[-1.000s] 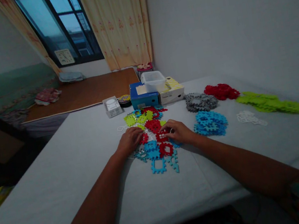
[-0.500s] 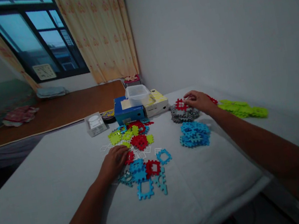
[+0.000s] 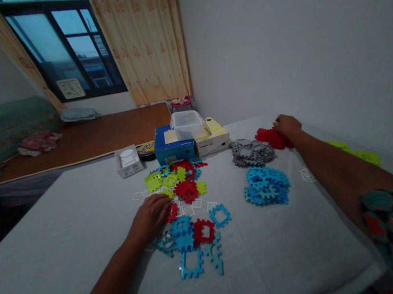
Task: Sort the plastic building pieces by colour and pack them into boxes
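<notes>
My left hand (image 3: 152,214) is resting left of the grey toothed tiles (image 3: 251,153), my right hand (image 3: 289,126) on red tiles (image 3: 270,139) right of them, both grips unclear. I'm expecting light, stiff, edge-pinchable pieces.

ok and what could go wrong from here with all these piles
The right hand is at the red pile, close beside the gray pile, so a nudge might mix the colors. Near the left hand, thin white pieces blend into the pale cloth and could be overlooked. The right forearm might drag nearby pieces.
</notes>
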{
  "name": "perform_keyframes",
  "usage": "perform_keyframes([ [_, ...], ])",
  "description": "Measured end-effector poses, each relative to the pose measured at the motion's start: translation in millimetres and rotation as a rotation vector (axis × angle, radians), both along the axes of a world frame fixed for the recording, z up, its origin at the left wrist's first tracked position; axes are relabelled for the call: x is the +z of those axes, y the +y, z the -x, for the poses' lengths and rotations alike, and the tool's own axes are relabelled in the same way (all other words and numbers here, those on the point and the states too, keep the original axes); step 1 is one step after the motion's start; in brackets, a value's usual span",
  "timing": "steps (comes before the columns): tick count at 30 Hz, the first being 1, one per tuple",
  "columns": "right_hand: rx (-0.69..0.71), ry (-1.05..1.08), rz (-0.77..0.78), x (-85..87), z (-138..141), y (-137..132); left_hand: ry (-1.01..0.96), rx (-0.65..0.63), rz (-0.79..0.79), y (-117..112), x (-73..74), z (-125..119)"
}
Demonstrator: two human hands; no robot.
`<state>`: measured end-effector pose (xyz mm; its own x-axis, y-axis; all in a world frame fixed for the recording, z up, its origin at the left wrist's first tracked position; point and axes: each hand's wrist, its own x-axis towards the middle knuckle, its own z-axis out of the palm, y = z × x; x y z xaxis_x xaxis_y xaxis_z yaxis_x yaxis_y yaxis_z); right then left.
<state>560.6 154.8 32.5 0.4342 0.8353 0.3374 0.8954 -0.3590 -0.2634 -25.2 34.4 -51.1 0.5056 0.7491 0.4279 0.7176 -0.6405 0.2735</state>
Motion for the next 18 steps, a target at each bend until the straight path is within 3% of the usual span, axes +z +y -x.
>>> perform_keyframes([
  [2, 0.000, -0.013, -0.019, -0.2, 7, 3, -0.004, -0.007, 0.006, 0, -0.9, 0],
  [5, 0.187, -0.044, -0.134, -1.5, 43, 0, -0.004, -0.007, 0.012, 0, -1.4, -2],
  [8, 0.527, 0.006, -0.178, -6.9, 107, -19, -0.008, 0.001, 0.013, -2, -1.0, -4],
  [12, 1.093, 0.033, -0.014, -23.5, 205, -57, -0.020, 0.002, 0.025, -3, -1.1, -6],
  [14, 1.295, 0.004, 0.051, -33.6, 246, -71, -0.028, 0.004, 0.032, -2, -1.7, -6],
  [18, 1.368, -0.060, 0.137, -47.7, 300, -79, -0.026, -0.009, 0.037, -1, -3.3, -5],
])
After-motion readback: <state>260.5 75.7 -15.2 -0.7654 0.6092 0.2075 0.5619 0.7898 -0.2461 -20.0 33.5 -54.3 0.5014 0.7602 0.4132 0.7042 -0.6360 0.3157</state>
